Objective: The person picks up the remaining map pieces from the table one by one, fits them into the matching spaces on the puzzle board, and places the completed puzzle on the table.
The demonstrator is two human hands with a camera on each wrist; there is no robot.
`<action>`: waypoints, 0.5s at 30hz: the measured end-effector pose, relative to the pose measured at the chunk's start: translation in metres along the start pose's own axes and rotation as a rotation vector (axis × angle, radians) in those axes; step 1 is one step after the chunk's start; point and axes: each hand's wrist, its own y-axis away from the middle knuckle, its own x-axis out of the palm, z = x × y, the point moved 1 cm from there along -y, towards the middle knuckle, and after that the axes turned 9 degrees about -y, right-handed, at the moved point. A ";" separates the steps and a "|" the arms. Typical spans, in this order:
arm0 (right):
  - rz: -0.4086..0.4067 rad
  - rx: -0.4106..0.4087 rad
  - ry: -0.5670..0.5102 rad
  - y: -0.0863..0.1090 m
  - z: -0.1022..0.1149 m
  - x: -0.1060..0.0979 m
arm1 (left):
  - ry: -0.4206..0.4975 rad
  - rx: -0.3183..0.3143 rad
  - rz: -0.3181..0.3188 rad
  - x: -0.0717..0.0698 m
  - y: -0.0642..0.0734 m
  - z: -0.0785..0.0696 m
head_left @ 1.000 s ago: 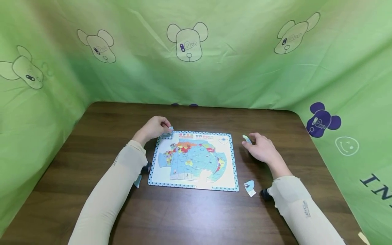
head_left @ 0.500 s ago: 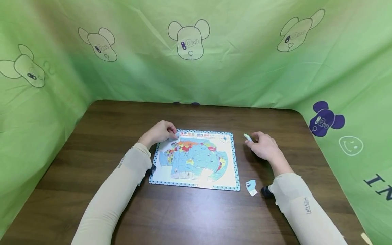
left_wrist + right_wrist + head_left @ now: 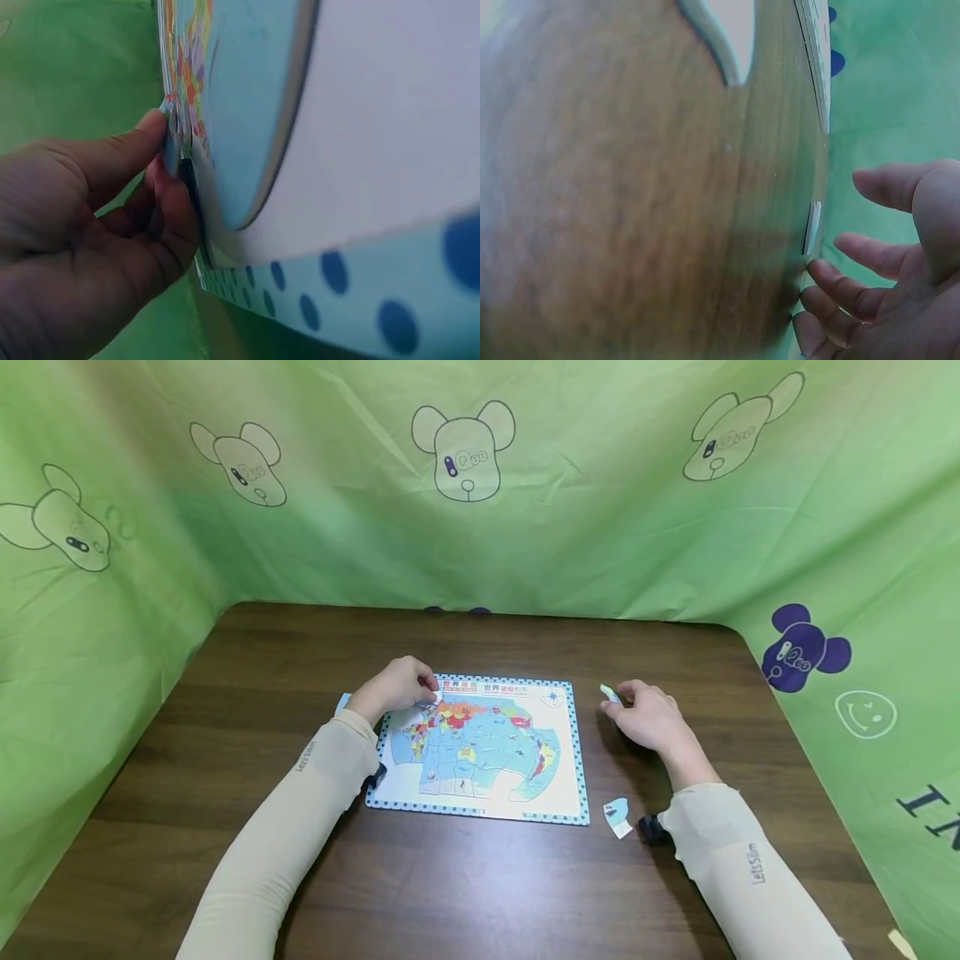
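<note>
A world map jigsaw puzzle [image 3: 487, 735] lies on the table in a board with a dotted blue border. Over its upper left part, my left hand [image 3: 393, 683] pinches a small light-blue puzzle piece [image 3: 172, 142] between thumb and fingers, close to the map's edge. Right of the board, my right hand [image 3: 645, 717] rests low at the table with relaxed fingers, the thumb apart from the index finger. Just beyond its fingertips lies a thin blue-green puzzle piece [image 3: 610, 693], which the right wrist view shows flat on the wood.
A blue and white puzzle piece [image 3: 618, 817] lies on the brown table [image 3: 480, 885] near the board's lower right corner. Another blue piece [image 3: 342, 703] peeks out beside the left wrist. A green printed curtain [image 3: 315, 560] hangs around the back and sides.
My left hand has moved right and slightly nearer, from the board's corner to the map's upper left edge, carrying the piece. My right hand has stayed almost still beside its piece.
</note>
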 end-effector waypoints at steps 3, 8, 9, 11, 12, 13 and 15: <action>-0.007 -0.011 0.005 -0.001 0.001 0.000 | -0.039 -0.004 0.000 0.001 0.000 -0.002; -0.023 -0.016 0.022 -0.006 0.003 0.000 | -0.090 0.005 -0.028 0.002 -0.001 -0.004; -0.024 -0.014 0.024 -0.007 0.003 0.000 | -0.101 0.008 -0.036 0.002 -0.001 -0.005; -0.025 -0.006 0.029 -0.010 0.003 0.001 | -0.119 0.012 -0.043 0.002 0.001 -0.007; -0.026 0.001 0.032 -0.011 0.003 0.001 | -0.124 0.012 -0.042 0.002 0.002 -0.008; -0.028 0.006 0.034 -0.012 0.003 0.001 | -0.130 0.010 -0.040 0.002 0.003 -0.010; -0.032 0.012 0.038 -0.015 0.002 0.002 | -0.139 0.008 -0.038 0.002 0.005 -0.011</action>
